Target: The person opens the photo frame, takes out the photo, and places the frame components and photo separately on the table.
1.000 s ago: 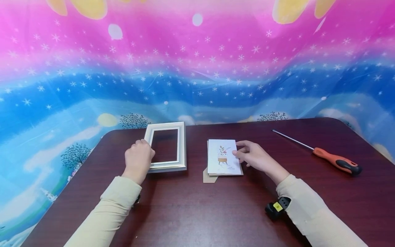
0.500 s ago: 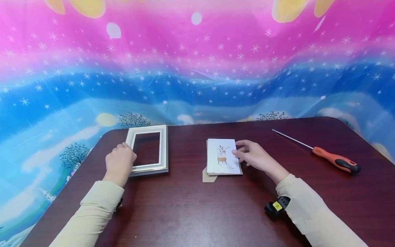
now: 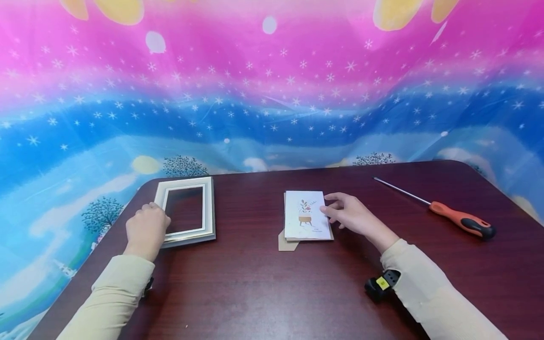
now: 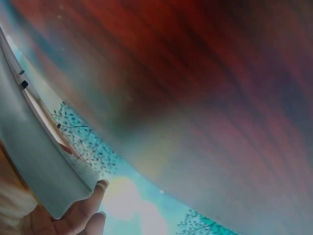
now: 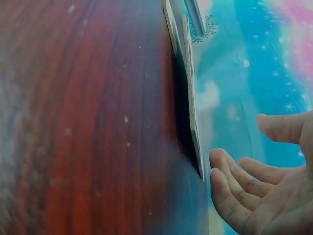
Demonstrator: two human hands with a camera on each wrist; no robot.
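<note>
My left hand [image 3: 146,229] grips the left side of a white picture frame [image 3: 208,208] over the table's left part. Its opening shows the dark tabletop through it. Seen from the left wrist, the frame's moulded edge [image 4: 44,152] lies against curled fingers [image 4: 85,213]. A white card [image 3: 314,226] printed with a potted plant lies on a tan backing board [image 3: 288,243] at mid-table. Beside the card's right edge is my right hand [image 3: 352,215], fingers loosely bent. In the right wrist view its thumb [image 5: 281,127] stands apart from the fingers, pinching nothing.
An orange-and-black screwdriver [image 3: 461,221] lies on the dark red table [image 3: 255,293] at the right, its shaft pointing to the back left. A patterned cloth backdrop [image 3: 272,118] hangs behind the table.
My left hand has moved left and a little nearer, carrying the picture frame away from the card. The right hand and the card have stayed in place.
</note>
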